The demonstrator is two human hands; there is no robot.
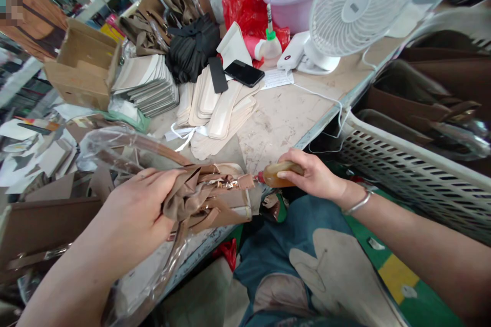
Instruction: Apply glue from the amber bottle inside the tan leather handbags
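A light-brown handbag [226,205] lies on its side at the table's front edge, its zipper and metal fittings facing up. My left hand [143,214] is closed around the bag's bunched brown lining at the left. My right hand [312,173] wraps around a squeeze bottle [275,174] of amber liquid, probably glue. The bottle's reddish tip points left and meets, or nearly meets, the small tab at the bag's zipper end. Plastic-wrapped handles [169,150] arch out behind the bag and hang below it.
A phone [244,72] lies on stacked beige pieces [220,112] behind the bag. A white fan [355,7] stands at the back right, its cable crossing the table edge. On the right is a white crate [418,163] of brown bags. A cardboard box [82,69] sits back left.
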